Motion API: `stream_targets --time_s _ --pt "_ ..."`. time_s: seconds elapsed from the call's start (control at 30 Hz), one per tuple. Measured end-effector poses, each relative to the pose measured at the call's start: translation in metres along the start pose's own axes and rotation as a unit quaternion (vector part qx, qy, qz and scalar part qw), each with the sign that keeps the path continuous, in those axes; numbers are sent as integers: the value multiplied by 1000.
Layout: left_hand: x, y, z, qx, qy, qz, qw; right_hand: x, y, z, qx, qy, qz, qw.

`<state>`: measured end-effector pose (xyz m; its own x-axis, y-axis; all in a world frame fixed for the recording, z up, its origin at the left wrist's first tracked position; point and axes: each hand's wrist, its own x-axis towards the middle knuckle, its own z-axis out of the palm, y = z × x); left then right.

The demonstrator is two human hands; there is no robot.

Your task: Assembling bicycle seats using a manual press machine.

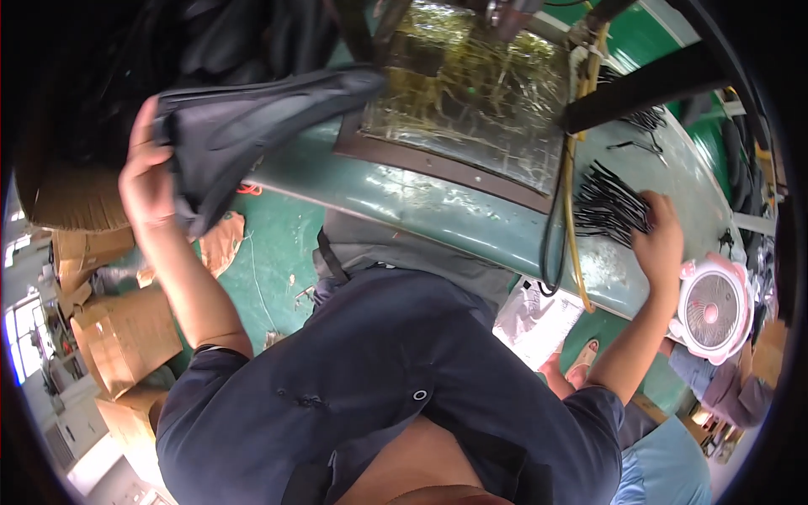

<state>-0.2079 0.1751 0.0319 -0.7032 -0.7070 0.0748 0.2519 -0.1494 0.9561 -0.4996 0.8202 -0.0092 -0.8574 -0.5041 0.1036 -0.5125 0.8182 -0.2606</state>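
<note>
My left hand is raised at the left, thumb and fingers closed on the wide end of a dark grey and black saddle-shaped cover. The cover tapers to a narrow nose, which reaches right over the bench edge and is slightly blurred. On the right part of the green bench lies a bundle of thin black strips, roughly side by side. My right hand is at the bundle's right end, its fingers curled over the strips. Exactly how many it grips is hidden.
A machine bed covered in shiny yellowish film stands ahead, with a yellow hose hanging beside it. More black strips lie farther back. Black pieces are heaped at far left. Cardboard boxes stand left; a pink-white fan is right.
</note>
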Motion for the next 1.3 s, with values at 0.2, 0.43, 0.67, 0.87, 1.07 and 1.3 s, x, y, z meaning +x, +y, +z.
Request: stream_targets --time_s 0.2,0.43,0.67,0.87,1.07,1.3 --pt "-46 -140 111 -93 -124 -94 983 -29 -36 -8 269 88 119 952" --pt "-52 -182 151 256 -231 219 913 -48 -141 83 574 -9 90 814" --pt "-54 -193 168 240 -238 148 930 -17 -203 126 367 119 -127 914" --pt "-60 -202 174 152 -157 70 973 -9 -208 129 344 93 -132 925" --pt "-64 -192 185 159 -130 81 975 -1 -214 123 270 119 -197 935" --pt "-51 -209 160 176 -191 32 965 18 -224 124 265 120 -205 935"
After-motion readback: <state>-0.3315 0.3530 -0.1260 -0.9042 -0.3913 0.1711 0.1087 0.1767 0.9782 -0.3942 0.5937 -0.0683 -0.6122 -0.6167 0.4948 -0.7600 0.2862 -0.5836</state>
